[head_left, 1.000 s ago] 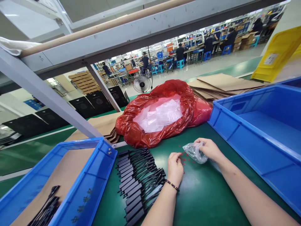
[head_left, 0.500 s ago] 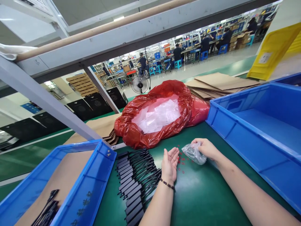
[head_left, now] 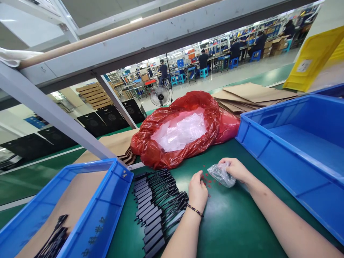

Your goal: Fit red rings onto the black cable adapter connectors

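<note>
On the green tabletop, my left hand [head_left: 198,191] is turned edge-down, its fingers slightly bent and the thumb apart from them. Nothing shows in it, though part of the palm is hidden. Small red rings [head_left: 209,181] lie scattered right beside its fingertips. My right hand [head_left: 234,169] pinches a crumpled clear plastic bag [head_left: 221,175] by its upper side, close above the table. What the bag contains is not clear. Left of my left wrist, black adapters with short cables [head_left: 152,211] lie in an overlapping row.
A red plastic bag [head_left: 161,159] of clear packaging stands ahead. Blue bins [head_left: 122,179] flank the workspace; the left one contains black cables [head_left: 55,236] on cardboard. Cardboard sheets [head_left: 252,94] lie behind. A metal frame post [head_left: 61,114] slants at left.
My left hand has turned from palm-up with spread fingers to edge-down with bent fingers, shifting slightly right beside the red rings. My right hand keeps its hold on the clear bag.
</note>
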Motion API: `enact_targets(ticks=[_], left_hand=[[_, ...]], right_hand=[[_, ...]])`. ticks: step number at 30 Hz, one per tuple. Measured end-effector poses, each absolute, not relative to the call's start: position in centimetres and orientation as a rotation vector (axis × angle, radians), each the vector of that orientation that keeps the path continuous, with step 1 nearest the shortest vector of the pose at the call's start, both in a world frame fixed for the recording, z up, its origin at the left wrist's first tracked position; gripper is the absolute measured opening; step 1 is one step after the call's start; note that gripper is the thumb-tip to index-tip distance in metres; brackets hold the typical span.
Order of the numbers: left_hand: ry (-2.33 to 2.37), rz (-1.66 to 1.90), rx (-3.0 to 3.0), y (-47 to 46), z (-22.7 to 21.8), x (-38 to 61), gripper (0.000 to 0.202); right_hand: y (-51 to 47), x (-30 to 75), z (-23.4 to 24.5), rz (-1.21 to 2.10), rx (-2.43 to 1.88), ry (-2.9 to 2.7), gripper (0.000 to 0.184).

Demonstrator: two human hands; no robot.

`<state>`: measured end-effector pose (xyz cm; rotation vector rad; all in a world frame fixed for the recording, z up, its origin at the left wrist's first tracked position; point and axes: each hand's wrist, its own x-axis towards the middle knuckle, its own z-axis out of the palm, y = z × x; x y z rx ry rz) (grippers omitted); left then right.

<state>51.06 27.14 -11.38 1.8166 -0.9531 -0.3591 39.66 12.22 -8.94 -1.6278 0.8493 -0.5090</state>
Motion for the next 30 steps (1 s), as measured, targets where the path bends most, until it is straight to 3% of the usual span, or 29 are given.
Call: enact_targets(ticks=[7,13,20,26,30], left_hand=[[-1.132,-0.207,1.904,27.4,-10.3,50.7,0.009],[-0.737,-0.499,1.777,26.7,-10.4,51.7,0.038],[-0.389,-0.750,1.361,26.3,-10.4,51.9,0.026],[-0.525,-0.665,1.468,26.4,-11.1,52.2,0.010],[-0.537,-0.602,1.485,26.5,-11.1,52.2,0.021]], right_hand=[[12.2,39.6,-8.8,-0.512,-1.629,0.844,0.019],[12.4,39.7,-8.4,-0.498,-1.657,0.858,0.019],[12.1,39.7,-8.6,-0.544,-1.670,0.880,0.019],[12.1,39.6,-8.6,-0.541,-1.639,0.877,0.020],[12.1,39.6,-8.7,-0.547,-1.637,0.885,0.020]])
